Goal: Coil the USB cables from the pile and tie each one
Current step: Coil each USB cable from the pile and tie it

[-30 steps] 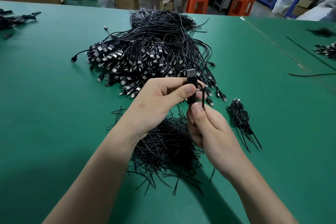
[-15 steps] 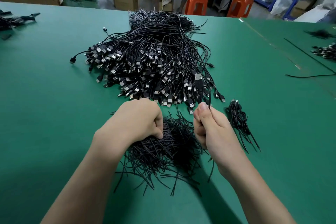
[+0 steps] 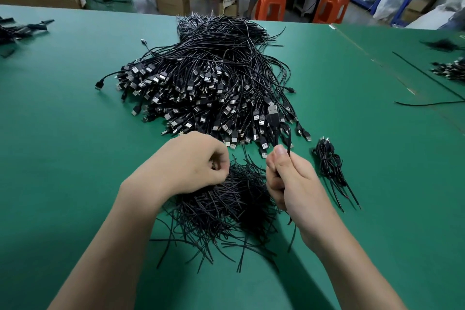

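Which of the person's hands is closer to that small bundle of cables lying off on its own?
Right. The right hand, gripping a cable, is just left of the small bundle; the left hand is farther left, over the loose ties.

Cable coil [image 3: 274, 118] — largely out of sight inside right hand [image 3: 294, 184].

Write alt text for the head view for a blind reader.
A right hand grips a looped black USB cable, plug up, while the left hand curls into a heap of short black ties on a green table. Beyond lies a large pile of USB cables, a tied bundle to its right.
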